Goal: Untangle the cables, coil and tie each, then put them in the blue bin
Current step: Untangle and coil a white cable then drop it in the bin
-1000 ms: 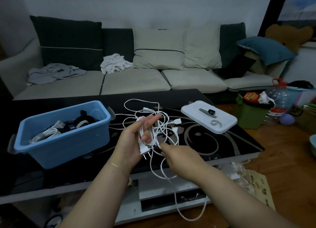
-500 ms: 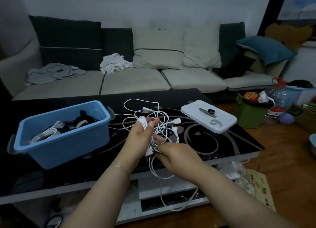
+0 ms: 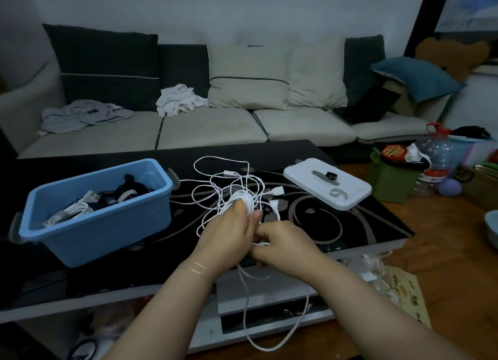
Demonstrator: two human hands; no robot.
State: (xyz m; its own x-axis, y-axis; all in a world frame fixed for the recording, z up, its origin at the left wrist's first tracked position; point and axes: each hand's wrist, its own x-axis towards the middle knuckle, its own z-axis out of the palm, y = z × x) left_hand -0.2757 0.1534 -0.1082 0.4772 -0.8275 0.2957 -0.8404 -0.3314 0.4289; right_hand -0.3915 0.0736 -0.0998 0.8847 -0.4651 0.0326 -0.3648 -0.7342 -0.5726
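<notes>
My left hand [image 3: 225, 234] grips a small coil of white cable [image 3: 242, 199] above the black glass table, the loops showing over its knuckles. My right hand [image 3: 283, 242] pinches the same cable just right of the left hand, and the free end hangs in a long loop [image 3: 272, 330] below the table edge. Behind the hands a tangle of white cables [image 3: 229, 179] with plugs lies on the table. The blue bin [image 3: 102, 224] stands at the left and holds coiled white and black cables.
A white lid [image 3: 347, 198] with small ties and a black clip lies on the table [image 3: 350, 227] at the right. A sofa with cushions and clothes is behind. Bottles, boxes and a green bin crowd the floor at the right.
The left hand has turned its back toward me and closed around the coil. The right hand moved up close against it, and the hanging loop shortened and swung.
</notes>
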